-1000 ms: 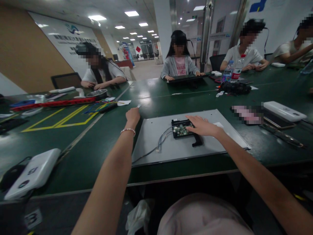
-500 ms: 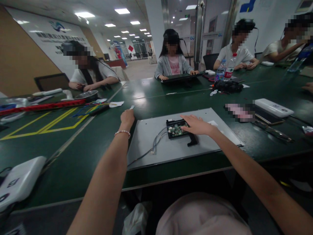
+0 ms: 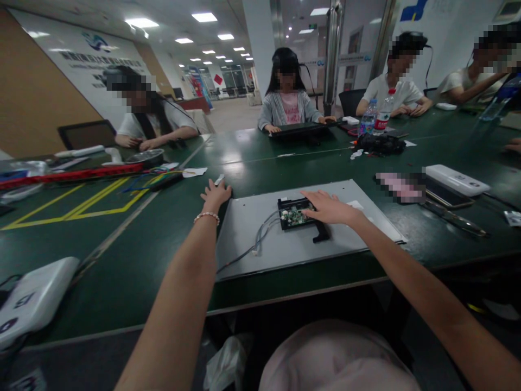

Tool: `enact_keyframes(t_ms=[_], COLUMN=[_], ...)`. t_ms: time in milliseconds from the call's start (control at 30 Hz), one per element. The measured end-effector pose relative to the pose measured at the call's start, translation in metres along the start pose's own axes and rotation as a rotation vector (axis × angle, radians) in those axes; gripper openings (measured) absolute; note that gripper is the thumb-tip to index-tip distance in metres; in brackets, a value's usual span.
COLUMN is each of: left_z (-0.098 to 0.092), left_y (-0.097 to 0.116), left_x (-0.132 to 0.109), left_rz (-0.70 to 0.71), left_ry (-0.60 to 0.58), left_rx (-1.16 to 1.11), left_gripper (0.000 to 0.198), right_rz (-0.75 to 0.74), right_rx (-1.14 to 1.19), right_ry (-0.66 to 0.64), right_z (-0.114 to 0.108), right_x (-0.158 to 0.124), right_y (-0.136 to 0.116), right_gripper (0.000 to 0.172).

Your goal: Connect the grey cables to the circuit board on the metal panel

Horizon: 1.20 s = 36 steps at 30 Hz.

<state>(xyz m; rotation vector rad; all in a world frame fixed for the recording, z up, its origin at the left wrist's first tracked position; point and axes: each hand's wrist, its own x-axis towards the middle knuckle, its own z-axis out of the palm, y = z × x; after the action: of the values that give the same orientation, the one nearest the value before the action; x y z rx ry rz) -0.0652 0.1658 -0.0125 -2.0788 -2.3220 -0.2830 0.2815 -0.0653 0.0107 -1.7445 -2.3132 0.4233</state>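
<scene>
A flat grey panel (image 3: 285, 239) lies on the green table in front of me. A black frame with a small green circuit board (image 3: 293, 213) sits on its middle, and grey wires (image 3: 254, 244) run from it toward the panel's near left edge. My right hand (image 3: 329, 207) rests flat on the right side of the circuit board, fingers stretched out. My left hand (image 3: 215, 194), with a bead bracelet at the wrist, lies on the table at the panel's far left corner with fingers spread. A small white scrap (image 3: 220, 178) lies just beyond it.
A white device (image 3: 35, 298) sits at the near left, another white device (image 3: 456, 180) and a knife-like tool (image 3: 456, 219) at the right. Red strip, coloured cables (image 3: 154, 178) and yellow floor-tape lines (image 3: 77, 206) lie left. Several people sit around the table; bottles (image 3: 376, 117) stand far right.
My left hand has opened and now lies with fingers spread by the panel's corner; the white scrap lies on the table beyond it. My right hand stays on the circuit board.
</scene>
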Motion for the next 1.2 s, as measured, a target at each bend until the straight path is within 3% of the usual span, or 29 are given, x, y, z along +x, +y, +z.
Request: enact_keyframes(t_ms=[100, 400, 533, 700, 800, 967, 1067, 1200], left_z=[0.005, 0.004, -0.010, -0.042, -0.062, -0.083, -0.083, -0.074], left_y=[-0.004, -0.001, 0.000, 0.014, 0.031, 0.061, 0.071, 0.073], left_x=[0.007, -0.006, -0.016, -0.032, -0.054, -0.113, -0.147, -0.175], left_rz=[0.085, 0.119, 0.153, 0.217, 0.357, 0.603, 0.682, 0.680], left_ry=[-0.037, 0.127, 0.280, 0.401, 0.453, 0.452, 0.362, 0.182], left_rx=[0.037, 0.044, -0.030, -0.166, -0.282, -0.575, -0.739, -0.877], left_gripper=[0.054, 0.044, 0.038, 0.035, 0.031, 0.023, 0.022, 0.021], right_rz=[-0.006, -0.007, -0.005, -0.014, -0.008, -0.009, -0.004, -0.065], right_rx=[0.007, -0.025, -0.035, -0.035, -0.041, -0.045, -0.038, 0.014], right_ry=[-0.005, -0.001, -0.004, 0.012, 0.017, 0.010, 0.021, 0.094], right_z=[0.000, 0.002, 0.005, 0.007, 0.007, 0.004, 0.002, -0.001], right_x=[-0.001, -0.001, 0.000, 0.000, -0.001, -0.002, -0.003, -0.004], right_y=[0.000, 0.000, 0.004, 0.005, 0.004, 0.002, -0.001, -0.010], right_gripper=[0.069, 0.070, 0.071, 0.071, 0.070, 0.070, 0.069, 0.065])
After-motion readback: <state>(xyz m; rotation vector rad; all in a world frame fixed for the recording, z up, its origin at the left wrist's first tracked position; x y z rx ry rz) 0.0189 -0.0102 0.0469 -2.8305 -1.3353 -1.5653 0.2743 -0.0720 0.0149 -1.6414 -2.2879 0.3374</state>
